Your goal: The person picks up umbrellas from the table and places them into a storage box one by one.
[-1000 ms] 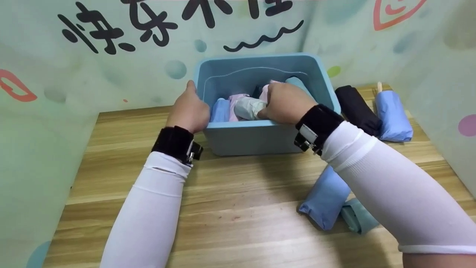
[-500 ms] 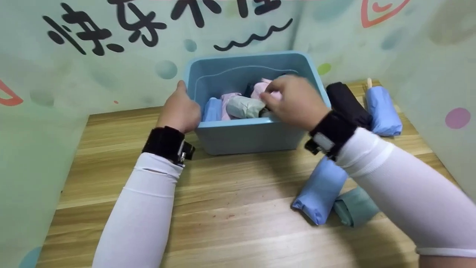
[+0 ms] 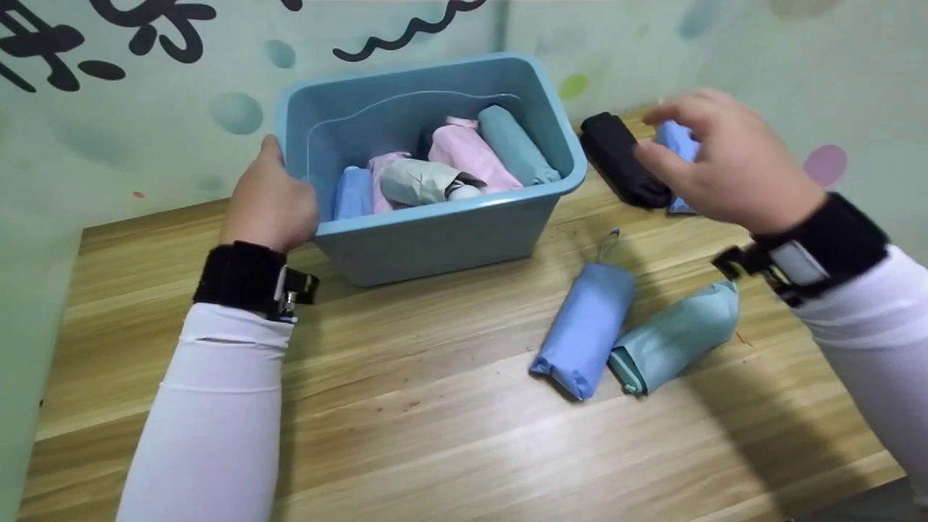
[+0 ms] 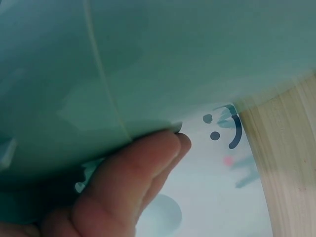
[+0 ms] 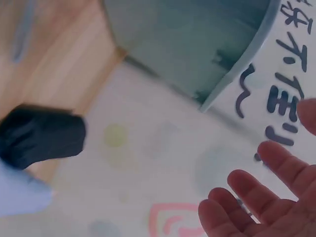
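My left hand (image 3: 268, 199) grips the left rim of a blue plastic bin (image 3: 435, 243); in the left wrist view its fingers (image 4: 143, 168) lie along the bin wall (image 4: 187, 59). My right hand (image 3: 732, 159) hovers over the right side, fingers spread and holding nothing, as its fingers (image 5: 259, 195) also show in the right wrist view. Nearest beneath it are a folded black umbrella (image 3: 620, 159) and a partly hidden blue one (image 3: 678, 141). Inside the bin lie a pale green folded umbrella (image 3: 417, 181) with a white handle end, pink bundles (image 3: 471, 152), a teal one (image 3: 515, 145) and a blue one (image 3: 354, 192).
In front of the bin's right side, a blue folded umbrella (image 3: 587, 326) with a strap loop lies beside a green one (image 3: 678, 337) on the wooden table (image 3: 406, 449). A patterned backdrop (image 3: 652, 43) stands close behind the bin.
My right hand has let go of the pale green umbrella, lifted out of the bin and swung right. My left hand stays at the rim. The head view has turned right.
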A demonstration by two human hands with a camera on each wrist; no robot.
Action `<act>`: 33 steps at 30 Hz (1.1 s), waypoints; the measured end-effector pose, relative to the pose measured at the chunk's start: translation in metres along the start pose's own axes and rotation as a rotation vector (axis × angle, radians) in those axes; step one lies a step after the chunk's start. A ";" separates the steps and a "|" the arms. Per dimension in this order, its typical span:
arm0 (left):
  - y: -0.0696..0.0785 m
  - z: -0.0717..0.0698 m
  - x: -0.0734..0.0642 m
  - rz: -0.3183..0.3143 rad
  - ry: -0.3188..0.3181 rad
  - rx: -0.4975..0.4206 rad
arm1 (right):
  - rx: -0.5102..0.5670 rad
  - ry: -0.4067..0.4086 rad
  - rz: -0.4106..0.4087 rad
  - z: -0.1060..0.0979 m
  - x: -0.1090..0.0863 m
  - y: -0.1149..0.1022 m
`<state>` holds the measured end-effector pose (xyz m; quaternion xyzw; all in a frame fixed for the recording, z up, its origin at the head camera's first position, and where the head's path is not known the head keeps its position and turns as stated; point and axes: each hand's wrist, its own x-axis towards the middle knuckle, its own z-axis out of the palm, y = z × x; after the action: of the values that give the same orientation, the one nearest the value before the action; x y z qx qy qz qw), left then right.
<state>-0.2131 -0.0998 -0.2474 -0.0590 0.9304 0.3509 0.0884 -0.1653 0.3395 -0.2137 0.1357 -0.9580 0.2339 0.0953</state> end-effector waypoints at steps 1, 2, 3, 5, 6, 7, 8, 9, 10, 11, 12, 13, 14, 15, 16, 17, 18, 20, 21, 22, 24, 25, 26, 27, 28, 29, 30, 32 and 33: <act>0.000 -0.001 0.000 0.000 0.001 -0.001 | -0.014 -0.029 0.007 -0.002 -0.004 0.004; 0.000 -0.001 -0.001 0.002 0.003 0.005 | -0.024 -0.054 0.007 -0.004 -0.009 0.007; 0.000 -0.002 -0.001 0.004 0.005 0.011 | -0.037 -0.081 0.002 -0.005 -0.013 0.009; 0.000 -0.002 -0.001 0.007 0.010 0.023 | -0.071 -0.161 -0.007 -0.006 -0.021 0.012; 0.000 -0.003 -0.001 0.007 0.011 0.025 | -0.096 -0.205 -0.016 -0.007 -0.025 0.013; 0.000 -0.003 -0.001 0.006 0.011 0.021 | -0.117 -0.242 -0.036 -0.007 -0.030 0.014; 0.001 -0.004 -0.001 0.005 0.011 0.019 | -0.132 -0.283 -0.050 -0.007 -0.034 0.015; 0.001 -0.004 -0.001 0.004 0.011 0.015 | -0.149 -0.327 -0.057 -0.006 -0.039 0.015; 0.001 -0.004 -0.001 0.002 0.009 0.012 | -0.165 -0.364 -0.070 -0.005 -0.043 0.016; 0.002 -0.004 -0.001 0.002 0.008 0.010 | -0.177 -0.396 -0.078 -0.004 -0.048 0.017; 0.002 -0.004 -0.001 0.002 0.007 0.008 | -0.187 -0.417 -0.091 -0.003 -0.052 0.018; 0.002 -0.005 -0.001 0.003 0.006 0.008 | -0.190 -0.435 -0.101 -0.002 -0.056 0.020; 0.002 -0.005 -0.001 0.003 0.004 0.006 | -0.195 -0.453 -0.105 0.000 -0.061 0.020; 0.003 -0.005 -0.001 0.002 0.003 0.003 | -0.202 -0.468 -0.111 0.002 -0.065 0.021; 0.003 -0.005 -0.002 0.003 0.003 0.004 | -0.206 -0.478 -0.123 0.004 -0.069 0.022; 0.003 -0.006 -0.002 0.003 0.003 0.005 | -0.209 -0.490 -0.131 0.006 -0.073 0.022; 0.003 -0.006 -0.002 0.003 0.003 0.006 | -0.215 -0.498 -0.145 0.009 -0.076 0.023; 0.003 -0.006 -0.002 0.002 0.001 0.008 | -0.222 -0.519 -0.180 0.014 -0.083 0.023; 0.003 -0.006 -0.002 0.002 -0.001 0.010 | -0.225 -0.525 -0.197 0.017 -0.087 0.023; 0.003 -0.006 -0.002 0.001 -0.002 0.012 | -0.228 -0.529 -0.215 0.019 -0.090 0.023; 0.003 -0.006 -0.002 0.000 -0.005 0.011 | -0.230 -0.542 -0.235 0.023 -0.095 0.023; 0.003 -0.005 -0.002 -0.002 -0.007 0.010 | -0.228 -0.550 -0.239 0.024 -0.097 0.022; 0.003 -0.005 -0.002 -0.004 -0.009 0.010 | -0.226 -0.557 -0.237 0.025 -0.099 0.022; 0.003 -0.005 -0.002 -0.006 -0.011 0.009 | -0.226 -0.561 -0.238 0.026 -0.100 0.022; 0.003 -0.004 -0.002 -0.007 -0.012 0.006 | -0.229 -0.568 -0.237 0.027 -0.102 0.022; 0.002 -0.004 -0.002 -0.008 -0.014 0.005 | -0.233 -0.575 -0.235 0.028 -0.103 0.022; 0.002 -0.003 -0.002 -0.005 -0.013 0.008 | -0.235 -0.579 -0.239 0.030 -0.104 0.022; 0.001 -0.003 -0.002 0.000 -0.012 0.013 | -0.244 -0.582 -0.248 0.035 -0.108 0.024; 0.001 -0.003 -0.002 0.005 -0.010 0.015 | -0.253 -0.583 -0.254 0.038 -0.110 0.025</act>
<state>-0.2118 -0.1010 -0.2448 -0.0545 0.9326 0.3445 0.0926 -0.0735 0.3663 -0.2843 0.3022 -0.9418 0.0510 -0.1381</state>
